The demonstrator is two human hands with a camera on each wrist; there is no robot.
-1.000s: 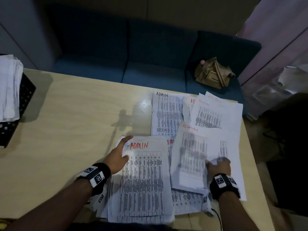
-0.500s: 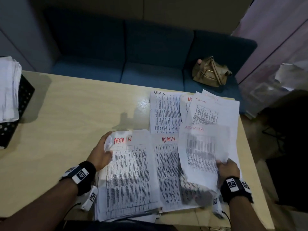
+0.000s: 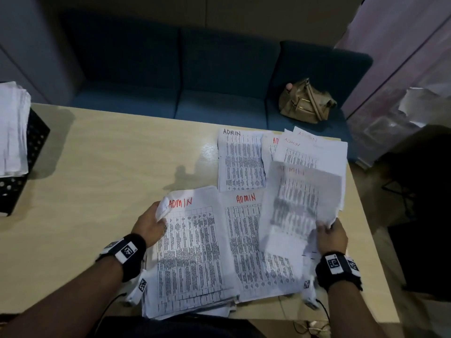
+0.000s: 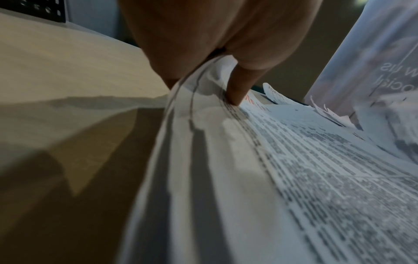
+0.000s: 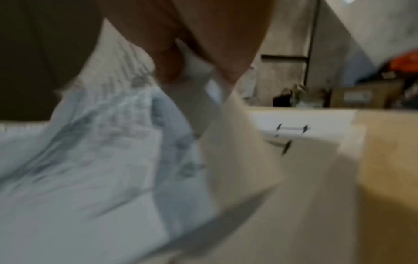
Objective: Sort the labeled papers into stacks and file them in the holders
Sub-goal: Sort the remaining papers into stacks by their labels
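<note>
Printed sheets marked ADMIN in red lie spread over the right part of the wooden table [image 3: 97,167]. My left hand [image 3: 152,224] grips the top left corner of a thick ADMIN stack [image 3: 195,252], thumb on top [image 4: 237,89] and fingers under the curled edge. My right hand [image 3: 329,234] pinches the lower right edge of a single ADMIN sheet [image 3: 297,208] and holds it lifted and tilted above the table; it looks blurred [image 5: 101,142]. Another ADMIN sheet [image 3: 246,242] lies flat between the two. More ADMIN sheets [image 3: 240,162] lie farther back.
A black perforated holder [image 3: 14,181] with a pile of white papers [image 3: 11,128] stands at the table's left edge. Behind the table is a blue sofa [image 3: 207,106] with a tan handbag [image 3: 305,103]. The table's right edge runs close to my right hand.
My right hand has lifted the single sheet off the table and drawn it right, uncovering the ADMIN sheet beneath. My left hand went from resting on the stack to gripping its curled corner.
</note>
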